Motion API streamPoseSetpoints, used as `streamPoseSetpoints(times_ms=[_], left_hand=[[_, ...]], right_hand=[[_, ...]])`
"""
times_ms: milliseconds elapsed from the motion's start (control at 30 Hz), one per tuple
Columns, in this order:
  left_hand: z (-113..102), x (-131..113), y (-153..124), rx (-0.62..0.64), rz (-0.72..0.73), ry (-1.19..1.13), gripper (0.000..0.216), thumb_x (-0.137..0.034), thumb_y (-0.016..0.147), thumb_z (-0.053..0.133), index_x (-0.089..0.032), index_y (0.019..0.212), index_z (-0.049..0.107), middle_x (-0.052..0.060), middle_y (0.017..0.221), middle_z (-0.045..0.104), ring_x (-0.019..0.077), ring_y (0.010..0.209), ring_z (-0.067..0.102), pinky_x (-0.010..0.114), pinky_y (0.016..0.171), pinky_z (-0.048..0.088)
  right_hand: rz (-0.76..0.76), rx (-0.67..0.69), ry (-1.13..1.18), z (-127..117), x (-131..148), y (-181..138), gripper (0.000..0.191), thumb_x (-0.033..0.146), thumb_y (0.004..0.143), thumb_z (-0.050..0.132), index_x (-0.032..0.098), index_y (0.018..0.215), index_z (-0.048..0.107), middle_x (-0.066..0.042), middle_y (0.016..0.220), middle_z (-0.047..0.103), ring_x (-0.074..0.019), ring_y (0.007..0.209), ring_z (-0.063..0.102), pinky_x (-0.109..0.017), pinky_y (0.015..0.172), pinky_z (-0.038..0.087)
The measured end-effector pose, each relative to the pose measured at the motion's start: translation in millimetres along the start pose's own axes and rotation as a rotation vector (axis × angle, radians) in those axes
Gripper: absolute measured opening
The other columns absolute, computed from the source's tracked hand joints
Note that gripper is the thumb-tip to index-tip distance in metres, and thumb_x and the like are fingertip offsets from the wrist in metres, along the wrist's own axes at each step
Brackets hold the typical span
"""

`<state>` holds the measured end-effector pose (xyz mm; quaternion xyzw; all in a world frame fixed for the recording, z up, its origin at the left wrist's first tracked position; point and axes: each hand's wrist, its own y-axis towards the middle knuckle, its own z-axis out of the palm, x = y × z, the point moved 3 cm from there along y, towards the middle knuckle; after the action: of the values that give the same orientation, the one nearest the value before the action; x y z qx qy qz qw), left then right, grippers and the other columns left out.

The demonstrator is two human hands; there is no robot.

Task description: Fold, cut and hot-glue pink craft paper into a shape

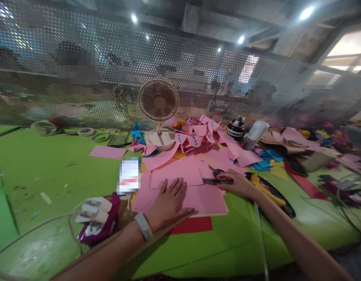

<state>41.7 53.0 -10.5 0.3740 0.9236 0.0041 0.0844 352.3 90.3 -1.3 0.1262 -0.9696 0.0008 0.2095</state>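
My left hand [171, 201] lies flat with its fingers stretched over a stack of pink paper [209, 199]. A smaller pink sheet [177, 171] rests on top of that stack, its lower edge under my fingertips. My right hand [237, 182] is closed around the handles of dark scissors [211, 181], whose blades point left over the right edge of the smaller sheet. I cannot tell whether the blades are apart. Red paper [195, 225] sticks out from beneath the stack toward me.
Behind the stack stand a small fan [159, 102] and a heap of folded pink paper pieces [198, 132]. A phone [129, 175] and a purple pouch [101, 222] are at left. On the right are a black tray [274, 203], a black jar [236, 128] and a white bottle [256, 132].
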Motion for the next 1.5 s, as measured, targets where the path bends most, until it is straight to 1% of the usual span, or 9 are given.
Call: streamPoseSetpoints(times_ms=[133, 333, 467, 600, 767, 900, 1133, 1333, 1500], left_hand=[[1.2, 0.9, 0.1, 0.006, -0.001, -0.008, 0.084, -0.074, 0.091, 0.020, -0.016, 0.152, 0.024, 0.013, 0.157, 0.022, 0.0312, 0.145, 0.016, 0.053, 0.116, 0.004], [1.4, 1.7, -0.1, -0.003, 0.005, -0.016, 0.081, -0.074, 0.091, 0.021, -0.020, 0.151, 0.025, 0.012, 0.157, 0.023, 0.0315, 0.145, 0.017, 0.055, 0.115, 0.006], [-0.2, 0.9, -0.3, 0.001, 0.004, -0.026, 0.080, -0.074, 0.091, 0.023, -0.021, 0.150, 0.028, 0.012, 0.157, 0.025, 0.0311, 0.145, 0.017, 0.054, 0.115, 0.008], [-2.7, 0.0, -0.4, 0.000, 0.004, -0.038, 0.080, -0.074, 0.090, 0.024, -0.021, 0.150, 0.030, 0.012, 0.156, 0.026, 0.0318, 0.145, 0.018, 0.053, 0.115, 0.009], [-2.5, 0.7, -0.6, -0.009, 0.009, -0.047, 0.081, -0.075, 0.089, 0.025, -0.022, 0.150, 0.029, 0.011, 0.156, 0.027, 0.0326, 0.144, 0.018, 0.053, 0.115, 0.009], [-1.3, 1.0, -0.6, -0.006, 0.006, -0.054, 0.083, -0.076, 0.089, 0.026, -0.020, 0.151, 0.026, 0.012, 0.157, 0.025, 0.0331, 0.144, 0.018, 0.055, 0.115, 0.010], [-0.9, -0.3, -0.4, -0.009, 0.007, -0.057, 0.085, -0.077, 0.088, 0.025, -0.019, 0.150, 0.028, 0.013, 0.157, 0.025, 0.0333, 0.144, 0.018, 0.057, 0.114, 0.009], [0.6, 0.3, -1.2, -0.003, 0.005, -0.060, 0.086, -0.077, 0.088, 0.024, -0.018, 0.151, 0.025, 0.014, 0.157, 0.022, 0.0325, 0.145, 0.017, 0.057, 0.115, 0.009], [0.6, -0.1, -2.1, -0.011, 0.001, -0.063, 0.086, -0.078, 0.088, 0.024, -0.020, 0.152, 0.024, 0.013, 0.158, 0.022, 0.0322, 0.145, 0.016, 0.057, 0.115, 0.007]], right_hand=[[-0.050, 0.040, -0.030, 0.3, 7.5, -8.9, 0.044, 0.048, 0.082, 0.064, 0.029, 0.122, 0.066, -0.006, 0.104, 0.058, -0.0215, 0.095, 0.060, -0.031, 0.085, 0.046], [-0.076, 0.074, -0.003, 4.2, 7.9, -10.6, 0.042, 0.045, 0.089, 0.057, 0.032, 0.129, 0.061, -0.005, 0.106, 0.057, -0.0196, 0.094, 0.061, -0.029, 0.084, 0.046], [-0.086, 0.058, -0.016, 5.9, 3.1, -15.5, 0.043, 0.047, 0.090, 0.055, 0.031, 0.130, 0.061, -0.006, 0.107, 0.056, -0.0195, 0.093, 0.061, -0.029, 0.082, 0.047], [-0.097, 0.063, -0.006, 6.0, -4.7, -23.8, 0.044, 0.052, 0.090, 0.055, 0.034, 0.130, 0.060, -0.004, 0.104, 0.056, -0.0196, 0.093, 0.061, -0.030, 0.082, 0.048], [-0.100, 0.025, -0.009, 8.5, 0.4, -24.2, 0.048, 0.053, 0.090, 0.053, 0.032, 0.132, 0.058, -0.006, 0.106, 0.057, -0.0201, 0.095, 0.062, -0.031, 0.083, 0.049], [-0.162, -0.017, 0.002, 16.5, 10.2, -19.4, 0.047, 0.052, 0.091, 0.052, 0.031, 0.134, 0.057, -0.006, 0.107, 0.057, -0.0202, 0.097, 0.061, -0.031, 0.083, 0.049], [-0.185, -0.025, -0.004, 22.4, 7.6, -26.8, 0.044, 0.049, 0.093, 0.052, 0.029, 0.130, 0.060, -0.006, 0.104, 0.059, -0.0175, 0.086, 0.063, -0.028, 0.074, 0.050], [-0.225, -0.109, -0.051, 24.6, 25.6, -22.6, 0.041, 0.047, 0.092, 0.054, 0.028, 0.127, 0.063, -0.007, 0.101, 0.060, -0.0202, 0.092, 0.062, -0.030, 0.078, 0.052], [-0.268, -0.110, -0.046, 28.6, 29.0, -26.4, 0.038, 0.044, 0.093, 0.054, 0.028, 0.125, 0.064, -0.007, 0.101, 0.059, -0.0197, 0.089, 0.062, -0.031, 0.076, 0.052]])
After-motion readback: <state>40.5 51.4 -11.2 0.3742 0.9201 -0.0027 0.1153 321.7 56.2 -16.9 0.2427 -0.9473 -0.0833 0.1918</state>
